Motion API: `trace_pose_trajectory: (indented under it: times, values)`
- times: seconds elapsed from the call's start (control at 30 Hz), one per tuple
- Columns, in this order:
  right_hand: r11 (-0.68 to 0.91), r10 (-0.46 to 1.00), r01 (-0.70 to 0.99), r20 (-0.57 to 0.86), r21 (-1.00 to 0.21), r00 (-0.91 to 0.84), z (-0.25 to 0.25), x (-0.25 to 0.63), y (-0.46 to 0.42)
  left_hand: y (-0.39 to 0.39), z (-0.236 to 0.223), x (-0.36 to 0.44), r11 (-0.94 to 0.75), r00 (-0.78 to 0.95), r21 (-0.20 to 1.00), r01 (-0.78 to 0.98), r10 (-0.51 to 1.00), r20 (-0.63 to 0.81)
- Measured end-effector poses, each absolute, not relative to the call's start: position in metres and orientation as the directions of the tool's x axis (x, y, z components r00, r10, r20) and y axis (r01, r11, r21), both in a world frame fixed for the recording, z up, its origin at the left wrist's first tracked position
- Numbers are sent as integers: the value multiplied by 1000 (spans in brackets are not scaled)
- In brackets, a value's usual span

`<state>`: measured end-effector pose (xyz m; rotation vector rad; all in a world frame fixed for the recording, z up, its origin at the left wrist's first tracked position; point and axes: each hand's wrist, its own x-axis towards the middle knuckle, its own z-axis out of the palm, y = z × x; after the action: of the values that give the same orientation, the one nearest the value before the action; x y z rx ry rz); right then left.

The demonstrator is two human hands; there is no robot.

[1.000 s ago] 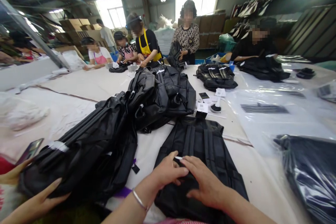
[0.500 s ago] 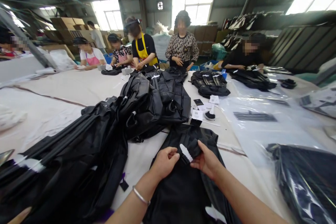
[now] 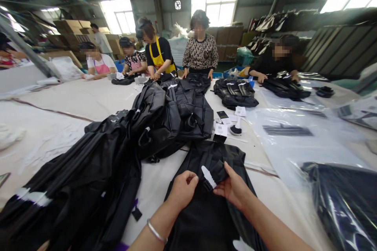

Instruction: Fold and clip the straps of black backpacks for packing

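A black backpack [image 3: 203,219] lies flat on the table in front of me, straps upward. My right hand [image 3: 234,186] is closed on a folded black strap [image 3: 219,168] of it. Against this strap sits a white paper strip [image 3: 208,176], with a black buckle [image 3: 207,185] at its lower end. Just left of the strip, my left hand [image 3: 185,188] is closed in a pinch, thumb against curled fingers; anything between them is too small or hidden to make out. A second white strip [image 3: 242,245] shows lower on the backpack.
More black backpacks [image 3: 88,164] are heaped to the left and ahead. Beyond mine lie paper tags [image 3: 220,128] and a small round black brush-like item [image 3: 235,130]. A plastic-wrapped black bag [image 3: 344,200] lies at right. Several co-workers [image 3: 200,49] stand across the table [image 3: 59,98].
My left hand has drawn slightly left and down, away from the white strip. My right hand keeps the strap. The co-worker opposite has lowered both hands onto a black bag.
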<state>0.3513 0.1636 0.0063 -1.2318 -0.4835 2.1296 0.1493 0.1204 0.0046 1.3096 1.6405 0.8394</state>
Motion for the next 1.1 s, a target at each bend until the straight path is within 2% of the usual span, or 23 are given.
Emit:
trace_pose_trajectory:
  times: [0.1, 0.17, 0.2, 0.23, 0.3, 0.33, 0.4, 0.43, 0.47, 0.57, 0.63, 0.7, 0.8, 0.87, 0.93, 1.0, 1.03, 1.1]
  values:
    - [-664, 746, -331, -557, -671, -366, 14, 350, 156, 111, 14, 151, 178, -107, 871, 457, 984, -144]
    - [-526, 835, -257, -435, -811, -337, 20, 349, 145, 99, 22, 150, 187, -178, 855, 484, 978, -113]
    - [-421, 878, -166, -356, -892, -319, 23, 349, 137, 92, 26, 149, 232, -203, 858, 458, 967, -153]
    - [-291, 913, -46, -263, -956, -313, 25, 349, 127, 83, 30, 147, 314, -201, 868, 385, 946, -253]
    - [-1, 906, 187, -80, -982, -416, 26, 348, 106, 64, 35, 143, 524, -31, 844, 116, 851, -524]
    - [132, 846, 243, -18, -961, -533, 24, 347, 95, 55, 35, 141, 605, 90, 796, -18, 794, -602]
    - [292, 652, 212, 31, -933, -758, 18, 344, 77, 36, 30, 137, 673, 220, 721, -167, 738, -638]
    - [292, 593, 189, 23, -937, -805, 14, 343, 70, 29, 26, 136, 668, 225, 720, -185, 742, -631]
    - [250, 601, 192, -4, -949, -799, 10, 341, 66, 22, 20, 135, 651, 206, 738, -178, 758, -619]
    - [49, 799, 342, -168, -938, -577, -1, 336, 66, 9, 4, 136, 574, 152, 805, -148, 818, -555]
    - [-19, 831, 464, -272, -886, -485, -7, 334, 69, 7, -4, 140, 526, 113, 843, -115, 850, -514]
    - [21, 844, 536, -273, -844, -462, -14, 331, 71, 8, -9, 145, 489, 67, 872, -22, 871, -487]
    - [78, 896, 561, -188, -824, -402, -29, 324, 71, 10, -17, 153, 435, 31, 892, 122, 897, -442]
    - [6, 903, 563, -238, -826, -358, -40, 318, 70, 9, -23, 157, 419, 17, 883, 212, 902, -432]
    - [-163, 859, 549, -392, -820, -331, -50, 311, 71, 6, -29, 161, 389, -29, 843, 371, 912, -408]
    - [-307, 789, 511, -515, -803, -336, -57, 307, 73, 1, -32, 164, 308, -117, 747, 589, 947, -298]
    - [-346, 765, 493, -544, -798, -345, -58, 305, 74, -1, -32, 165, 253, -156, 674, 694, 967, -203]
    - [-326, 773, 476, -520, -817, -363, -59, 305, 75, -2, -31, 167, 142, -153, 501, 854, 988, -19]
